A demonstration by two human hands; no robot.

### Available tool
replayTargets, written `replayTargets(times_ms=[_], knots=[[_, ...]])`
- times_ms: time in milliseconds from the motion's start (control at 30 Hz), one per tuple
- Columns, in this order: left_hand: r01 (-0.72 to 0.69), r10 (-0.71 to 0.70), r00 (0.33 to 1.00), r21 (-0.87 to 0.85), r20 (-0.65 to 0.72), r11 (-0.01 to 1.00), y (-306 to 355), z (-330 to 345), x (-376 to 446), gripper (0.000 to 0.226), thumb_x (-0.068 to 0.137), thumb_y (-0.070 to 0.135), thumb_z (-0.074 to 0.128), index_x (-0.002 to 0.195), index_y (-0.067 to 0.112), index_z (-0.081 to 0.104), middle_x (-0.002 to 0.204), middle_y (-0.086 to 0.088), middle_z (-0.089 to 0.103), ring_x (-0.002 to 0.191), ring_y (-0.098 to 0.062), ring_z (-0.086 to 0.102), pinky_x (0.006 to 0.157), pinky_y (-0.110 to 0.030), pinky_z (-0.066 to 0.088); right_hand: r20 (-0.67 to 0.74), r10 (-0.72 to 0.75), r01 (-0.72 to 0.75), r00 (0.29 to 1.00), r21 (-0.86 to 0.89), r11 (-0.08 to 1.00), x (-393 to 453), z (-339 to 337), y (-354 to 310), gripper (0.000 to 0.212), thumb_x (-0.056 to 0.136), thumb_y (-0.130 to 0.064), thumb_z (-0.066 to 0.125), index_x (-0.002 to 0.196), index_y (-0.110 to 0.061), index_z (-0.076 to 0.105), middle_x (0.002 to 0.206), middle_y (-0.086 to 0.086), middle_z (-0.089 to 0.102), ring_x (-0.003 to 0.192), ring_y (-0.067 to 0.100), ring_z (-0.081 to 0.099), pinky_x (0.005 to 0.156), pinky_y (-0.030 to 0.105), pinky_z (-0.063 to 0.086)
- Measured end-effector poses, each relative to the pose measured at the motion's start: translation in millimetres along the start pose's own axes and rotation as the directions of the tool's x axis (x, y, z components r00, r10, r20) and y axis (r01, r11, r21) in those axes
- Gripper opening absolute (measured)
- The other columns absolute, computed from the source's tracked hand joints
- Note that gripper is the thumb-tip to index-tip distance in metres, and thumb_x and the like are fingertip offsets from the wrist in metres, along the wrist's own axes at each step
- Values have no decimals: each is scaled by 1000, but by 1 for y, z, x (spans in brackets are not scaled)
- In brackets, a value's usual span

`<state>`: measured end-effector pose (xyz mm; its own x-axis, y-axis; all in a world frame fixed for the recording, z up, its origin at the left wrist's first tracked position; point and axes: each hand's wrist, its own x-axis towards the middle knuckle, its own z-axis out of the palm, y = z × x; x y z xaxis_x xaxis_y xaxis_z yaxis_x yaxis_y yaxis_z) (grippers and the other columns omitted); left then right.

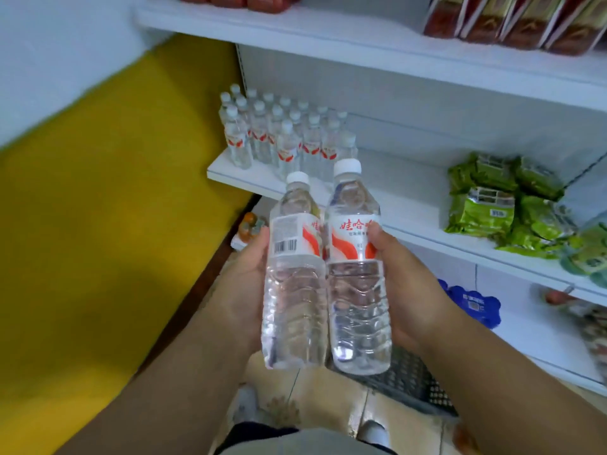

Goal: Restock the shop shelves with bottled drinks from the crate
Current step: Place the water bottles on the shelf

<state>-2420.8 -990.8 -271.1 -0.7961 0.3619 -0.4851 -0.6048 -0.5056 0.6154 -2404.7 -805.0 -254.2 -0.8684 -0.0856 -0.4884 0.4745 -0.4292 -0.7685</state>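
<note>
Two clear water bottles with white caps and red-and-white labels stand side by side in front of me. My left hand (244, 280) grips the left bottle (294, 290) from the left side. My right hand (409, 284) grips the right bottle (358, 297), thumb across its label. The two bottles touch along their sides. On the white middle shelf (410, 221) behind them stands a block of several matching bottles (279, 133) at the shelf's left end. A dark plastic crate (410, 379) lies on the floor below, mostly hidden by my right arm.
Green snack packets (502, 205) are piled on the same shelf to the right. The top shelf (361, 41) carries red packaged goods. A blue pack (473, 300) sits on a lower shelf. A yellow wall (98, 208) runs along the left. Patterned tiles cover the floor.
</note>
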Motion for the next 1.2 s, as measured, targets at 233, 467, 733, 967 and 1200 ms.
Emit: replayTargets(times_ms=[233,467,733,967,1200], knots=[[27,-36,993,80,116,996,91,-80,-6,89,72,75,68,135,12,63,135,-22,63,121,-40,63,91,-52,56,-31,-26,22,999,-96,995,41,106,20,63,76,-69,65,115,-21,73,115,16,74,105,41,70,95,61,52],[12,14,989,176,-146,984,157,-151,9,71,75,73,63,115,16,76,120,-18,72,107,-37,71,91,-50,56,-28,-70,67,997,-89,994,86,180,35,35,76,-59,65,94,-32,79,104,6,78,90,25,77,61,33,61],[54,-41,998,307,-46,950,181,-153,64,69,49,64,90,108,29,77,113,-11,76,98,-30,75,78,-42,56,-64,-119,101,991,-242,965,140,185,28,50,75,-69,58,111,-36,70,104,-4,78,93,16,76,69,33,61],[-8,22,998,229,-58,973,200,-164,134,65,74,39,84,131,18,64,125,-23,68,113,-46,66,94,-62,52,39,-117,122,992,-434,893,223,168,9,30,82,-65,67,105,-47,70,107,-8,76,99,14,74,93,46,56],[-44,78,994,361,-79,932,205,-162,206,62,71,33,85,126,15,66,116,-17,74,105,-38,72,80,-46,60,21,-134,123,991,-565,816,298,131,-5,48,76,-43,85,118,-35,64,108,-15,75,99,3,70,81,22,56]])
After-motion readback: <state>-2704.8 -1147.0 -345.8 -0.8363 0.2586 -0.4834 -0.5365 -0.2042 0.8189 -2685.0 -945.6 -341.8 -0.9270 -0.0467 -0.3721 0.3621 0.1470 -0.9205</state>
